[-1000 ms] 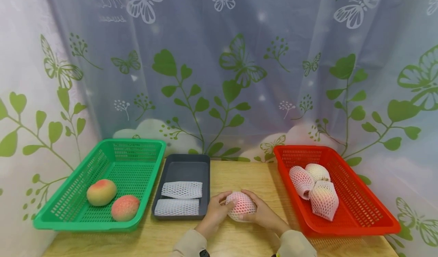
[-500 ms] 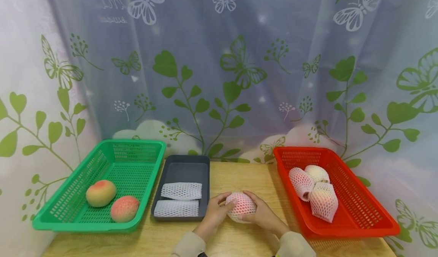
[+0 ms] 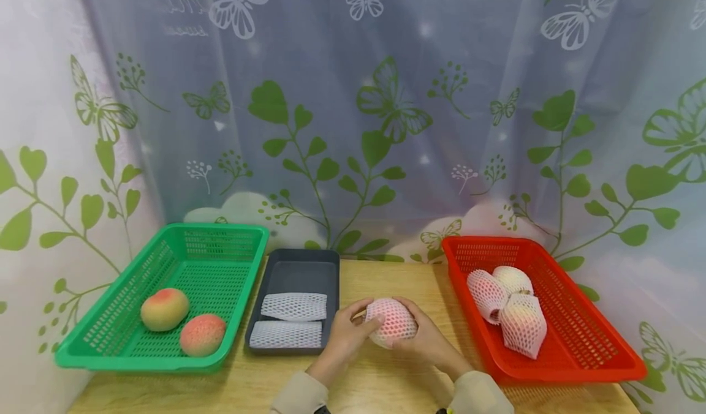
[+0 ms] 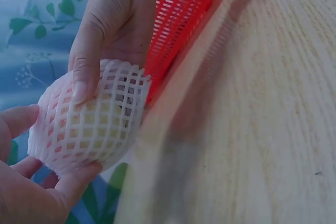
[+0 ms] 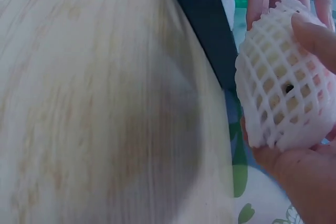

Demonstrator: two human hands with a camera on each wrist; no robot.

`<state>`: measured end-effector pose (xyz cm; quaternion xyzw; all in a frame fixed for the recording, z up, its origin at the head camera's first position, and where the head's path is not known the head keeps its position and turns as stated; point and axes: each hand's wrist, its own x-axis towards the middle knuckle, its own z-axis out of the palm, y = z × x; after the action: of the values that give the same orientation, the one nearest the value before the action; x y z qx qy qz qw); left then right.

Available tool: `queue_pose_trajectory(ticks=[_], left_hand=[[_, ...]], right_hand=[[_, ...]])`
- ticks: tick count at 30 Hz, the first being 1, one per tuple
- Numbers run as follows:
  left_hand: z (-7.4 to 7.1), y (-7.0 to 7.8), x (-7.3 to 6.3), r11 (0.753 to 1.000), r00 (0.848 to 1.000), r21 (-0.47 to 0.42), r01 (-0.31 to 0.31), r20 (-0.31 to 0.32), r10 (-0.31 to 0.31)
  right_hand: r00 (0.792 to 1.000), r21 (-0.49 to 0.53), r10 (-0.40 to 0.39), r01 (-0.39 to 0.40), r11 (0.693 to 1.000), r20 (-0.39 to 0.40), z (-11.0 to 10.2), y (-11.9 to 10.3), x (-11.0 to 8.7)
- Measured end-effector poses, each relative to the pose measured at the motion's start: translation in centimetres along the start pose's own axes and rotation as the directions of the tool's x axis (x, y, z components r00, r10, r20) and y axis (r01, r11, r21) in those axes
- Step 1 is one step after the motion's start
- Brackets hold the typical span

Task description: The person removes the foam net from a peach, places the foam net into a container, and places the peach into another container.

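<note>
A peach in a white foam net sleeve (image 3: 390,323) is held between both hands over the wooden table. My left hand (image 3: 346,335) grips it from the left, its thumb across the near side. From the other side my right hand (image 3: 429,342) curls round it, fingers over the top right. Pink and yellow skin shows through the mesh of the foam net sleeve (image 4: 92,119) in the left wrist view. Through the netting in the right wrist view, a small dark spot appears on the peach (image 5: 289,88).
At left, a green basket (image 3: 220,304) holds two bare peaches (image 3: 164,310). Beside it, a dark grey tray (image 3: 300,271) carries two flat foam net sleeves (image 3: 285,334). To the right, a red basket (image 3: 573,353) contains three sleeved peaches (image 3: 523,324). A patterned curtain (image 3: 331,126) hangs behind the table.
Both hands have raised the sleeved peach a little and tilted it slightly. The baskets, the tray and their contents have stayed put.
</note>
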<state>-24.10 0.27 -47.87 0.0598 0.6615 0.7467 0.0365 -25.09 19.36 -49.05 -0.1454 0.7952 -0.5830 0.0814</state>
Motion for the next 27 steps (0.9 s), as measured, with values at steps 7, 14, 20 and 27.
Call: queue_pose_trajectory(ticks=[7, 14, 20, 27], left_hand=[[0.0, 1.2, -0.5, 0.999, 0.999, 0.028, -0.041, 0.011, 0.041], [-0.3, 2.4, -1.2, 0.998, 0.998, 0.043, -0.054, 0.041, 0.052], [-1.3, 3.8, -1.6, 0.991, 0.99, 0.043, -0.13, 0.065, 0.127], [-2.2, 5.3, -2.2, 0.97, 0.977, 0.119, -0.214, 0.013, 0.214]], right_hand=[[1.0, 0.021, 0.0, 0.0, 1.0, 0.003, -0.3, -1.1, -0.3], [0.999, 0.073, -0.023, 0.021, 0.997, 0.027, -0.7, -1.4, -0.4], [0.997, 0.158, -0.061, 0.052, 0.986, 0.055, -0.9, -1.7, -0.7], [0.996, 0.189, -0.059, 0.045, 0.981, 0.07, -1.0, -2.3, -1.0]])
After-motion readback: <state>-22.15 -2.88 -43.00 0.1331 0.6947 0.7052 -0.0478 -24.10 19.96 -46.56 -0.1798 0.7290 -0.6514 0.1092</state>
